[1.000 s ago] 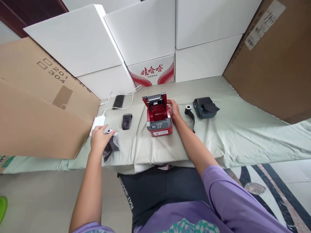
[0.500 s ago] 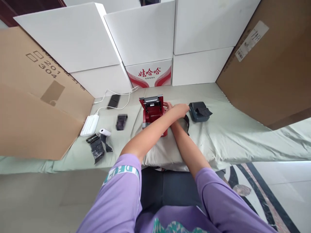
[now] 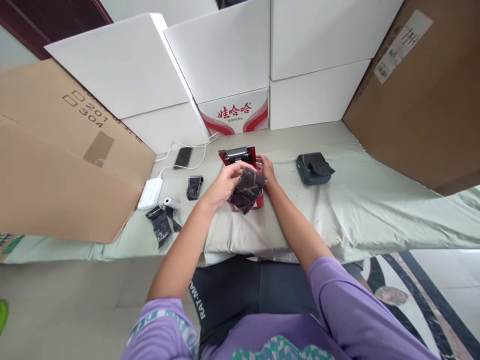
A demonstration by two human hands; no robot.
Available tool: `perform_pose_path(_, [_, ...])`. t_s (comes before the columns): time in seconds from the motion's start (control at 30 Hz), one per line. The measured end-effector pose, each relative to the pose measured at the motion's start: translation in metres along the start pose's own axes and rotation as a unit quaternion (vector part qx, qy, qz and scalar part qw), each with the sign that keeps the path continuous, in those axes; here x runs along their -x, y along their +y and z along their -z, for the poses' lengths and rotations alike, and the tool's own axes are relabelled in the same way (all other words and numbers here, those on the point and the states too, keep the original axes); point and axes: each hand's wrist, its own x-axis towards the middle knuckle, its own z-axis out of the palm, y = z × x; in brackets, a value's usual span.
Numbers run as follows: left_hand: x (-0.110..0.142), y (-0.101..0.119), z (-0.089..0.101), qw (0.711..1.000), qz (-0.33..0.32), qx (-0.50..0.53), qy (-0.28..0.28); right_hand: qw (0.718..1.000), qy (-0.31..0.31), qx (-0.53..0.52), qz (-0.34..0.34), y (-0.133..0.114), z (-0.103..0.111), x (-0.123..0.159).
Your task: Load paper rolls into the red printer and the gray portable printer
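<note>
A red printer (image 3: 258,202) stands on the cloth-covered table with its lid (image 3: 238,153) raised. My left hand (image 3: 224,186) is over it, closed on a paper roll whose dark printed strip (image 3: 248,189) hangs loose. That strip hides most of the printer's front and inside; the roll's core is out of sight. My right hand (image 3: 267,170) grips the printer's right side, its fingertips partly hidden. To the left lie a white paper roll (image 3: 171,203) with a dark tail and a dark roll (image 3: 161,227) with its strip unrolled. Another dark strip (image 3: 194,188) lies nearer the printer.
A dark printer (image 3: 312,170) with a black strip sticking out sits on the right. Back left are a black phone (image 3: 183,157), a white power strip (image 3: 150,193) and its cable. White boxes (image 3: 232,112) line the back; brown cartons (image 3: 75,165) flank both sides.
My left hand left the white roll, crossed over to the right of the red printer, took the paper roll there and brought it back above the printer. My right hand stayed at the printer's side.
</note>
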Motion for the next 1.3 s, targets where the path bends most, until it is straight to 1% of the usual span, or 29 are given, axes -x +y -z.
perform_pose_path(0.07, [0.012,0.001,0.013,0.999,0.010,0.018,0.047,0.999,0.039,-0.023,-0.012,0.007,-0.003,-0.010])
perform_pose_path(0.1, [0.015,0.000,0.019,0.997,0.014,0.023,0.075,0.998,0.046,-0.038,-0.015,0.009,-0.004,-0.013])
perform_pose_path(0.2, [0.021,-0.005,0.029,0.985,0.031,0.053,0.159,0.997,0.043,-0.061,-0.017,0.014,-0.003,-0.015])
perform_pose_path(0.27, [0.024,-0.008,0.032,0.978,0.047,0.070,0.190,0.997,0.040,-0.057,-0.015,0.015,-0.002,-0.014])
perform_pose_path(0.33, [0.026,-0.010,0.033,0.976,0.053,0.066,0.200,0.998,0.042,-0.054,-0.016,0.015,-0.001,-0.013])
perform_pose_path(0.47, [0.027,-0.009,0.033,0.980,0.029,0.013,0.196,0.997,0.043,-0.067,-0.011,0.016,0.000,-0.014])
perform_pose_path(0.53, [0.024,-0.010,0.036,0.983,0.022,-0.027,0.178,0.997,0.043,-0.066,-0.012,0.017,0.000,-0.015])
perform_pose_path(0.63, [0.015,-0.014,0.042,0.985,0.007,-0.109,0.134,0.997,0.044,-0.058,-0.015,0.017,0.000,-0.015])
perform_pose_path(0.7, [0.009,-0.015,0.045,0.976,0.002,-0.185,0.112,0.997,0.043,-0.057,-0.014,0.017,0.000,-0.016])
perform_pose_path(0.8, [0.002,-0.012,0.046,0.960,0.036,-0.267,0.072,0.996,0.048,-0.065,-0.023,0.016,-0.001,-0.016])
perform_pose_path(0.9, [-0.004,-0.006,0.045,0.949,0.059,-0.310,0.012,0.995,0.055,-0.075,-0.032,0.015,-0.002,-0.016])
perform_pose_path(0.97, [-0.007,-0.004,0.044,0.942,0.058,-0.331,-0.026,0.995,0.054,-0.074,-0.031,0.015,-0.002,-0.016])
perform_pose_path(1.03, [-0.009,-0.005,0.043,0.941,0.051,-0.330,-0.052,0.996,0.050,-0.068,-0.028,0.014,-0.002,-0.016])
perform_pose_path(1.1, [-0.012,-0.008,0.043,0.946,0.037,-0.318,-0.049,0.997,0.048,-0.062,-0.026,0.014,-0.002,-0.015])
perform_pose_path(1.17, [-0.013,-0.013,0.042,0.946,0.027,-0.322,-0.021,0.997,0.049,-0.061,-0.024,0.014,-0.002,-0.015])
perform_pose_path(1.23, [-0.016,-0.018,0.041,0.930,0.029,-0.367,0.002,0.997,0.049,-0.064,-0.022,0.013,-0.003,-0.014])
perform_pose_path(1.3, [-0.019,-0.024,0.040,0.898,0.020,-0.439,0.014,0.996,0.049,-0.064,-0.021,0.013,-0.003,-0.013])
